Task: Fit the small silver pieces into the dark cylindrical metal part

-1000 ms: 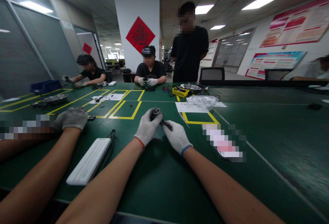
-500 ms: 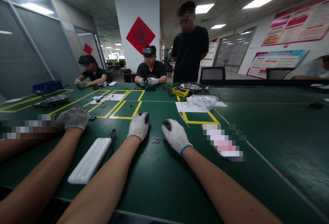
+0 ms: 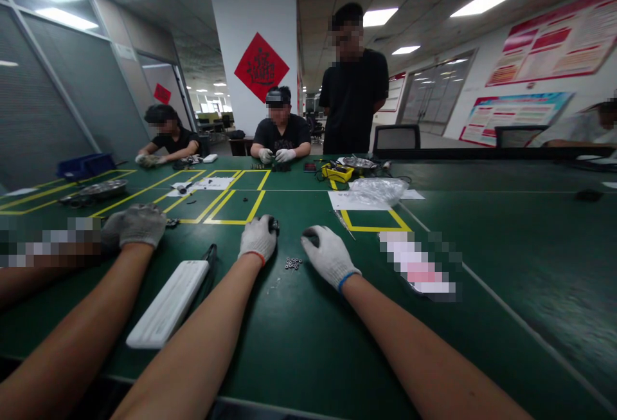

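Observation:
My left hand (image 3: 258,238), in a white knit glove with an orange-red cuff edge, is closed around a small dark round part (image 3: 274,226). Only that part's right end shows past the fingers. Across a short gap, my right hand (image 3: 330,255), gloved with a blue cuff edge, has bent fingers with thumb and index apart. Nothing shows between them, though their inner sides are dark and partly hidden. Between the two hands lies a small heap of shiny metal nuts or rings (image 3: 293,263) on the green tabletop (image 3: 289,356).
A white power strip (image 3: 168,304) with a black cable lies left of my left forearm. Beyond it rests a co-worker's gloved hand (image 3: 142,226). A thin pointed tool (image 3: 344,224), a plastic bag (image 3: 378,191) and a blurred-out item (image 3: 417,265) lie on the right. More people are across the table.
The dark part in my left hand has turned, and less of its round end faces me. My right hand stays nearly where it was. The view has shifted slightly.

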`<state>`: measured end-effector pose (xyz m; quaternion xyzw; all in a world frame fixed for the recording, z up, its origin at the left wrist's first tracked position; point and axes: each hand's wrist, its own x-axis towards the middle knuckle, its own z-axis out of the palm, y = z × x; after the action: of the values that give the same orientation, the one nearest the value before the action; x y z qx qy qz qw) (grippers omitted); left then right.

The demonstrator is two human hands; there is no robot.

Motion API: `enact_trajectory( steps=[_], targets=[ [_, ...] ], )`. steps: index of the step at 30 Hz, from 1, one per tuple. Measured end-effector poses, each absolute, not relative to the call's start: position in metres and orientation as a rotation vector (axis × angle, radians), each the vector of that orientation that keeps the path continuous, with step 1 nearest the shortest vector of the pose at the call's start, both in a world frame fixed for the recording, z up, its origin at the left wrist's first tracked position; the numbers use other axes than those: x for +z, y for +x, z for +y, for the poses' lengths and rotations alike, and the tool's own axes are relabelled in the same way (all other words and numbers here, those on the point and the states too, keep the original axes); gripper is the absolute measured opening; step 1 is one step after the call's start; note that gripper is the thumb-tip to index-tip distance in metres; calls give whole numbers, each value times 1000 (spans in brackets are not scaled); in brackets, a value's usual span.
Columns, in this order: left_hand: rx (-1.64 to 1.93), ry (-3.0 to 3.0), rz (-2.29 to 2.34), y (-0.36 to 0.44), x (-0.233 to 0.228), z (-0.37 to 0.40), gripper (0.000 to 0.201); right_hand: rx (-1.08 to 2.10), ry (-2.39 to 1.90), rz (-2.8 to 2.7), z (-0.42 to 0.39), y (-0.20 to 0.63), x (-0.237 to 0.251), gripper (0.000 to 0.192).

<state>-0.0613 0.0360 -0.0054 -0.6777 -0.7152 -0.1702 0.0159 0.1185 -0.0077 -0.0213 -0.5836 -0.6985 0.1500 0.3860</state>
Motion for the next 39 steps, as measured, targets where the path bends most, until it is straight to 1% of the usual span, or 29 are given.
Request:
enact_trajectory(
  steps=[14, 20, 34, 39],
  targets=[
    [-642, -2094, -2151, -63, -15, 44, 35, 346, -1498, -1805, -8, 119, -20, 17],
    [-618, -2106, -2152, -61, -14, 43, 35, 355, -1514, -1820, -10, 119, -18, 19],
    [-561, -2087, -2170, -57, -11, 44, 38, 335, -1483, -1819, -7, 120, -22, 18],
    [-534, -2085, -2159, -55, -11, 41, 35, 326, -1480, -1820, -7, 119, -22, 17]
  ],
)
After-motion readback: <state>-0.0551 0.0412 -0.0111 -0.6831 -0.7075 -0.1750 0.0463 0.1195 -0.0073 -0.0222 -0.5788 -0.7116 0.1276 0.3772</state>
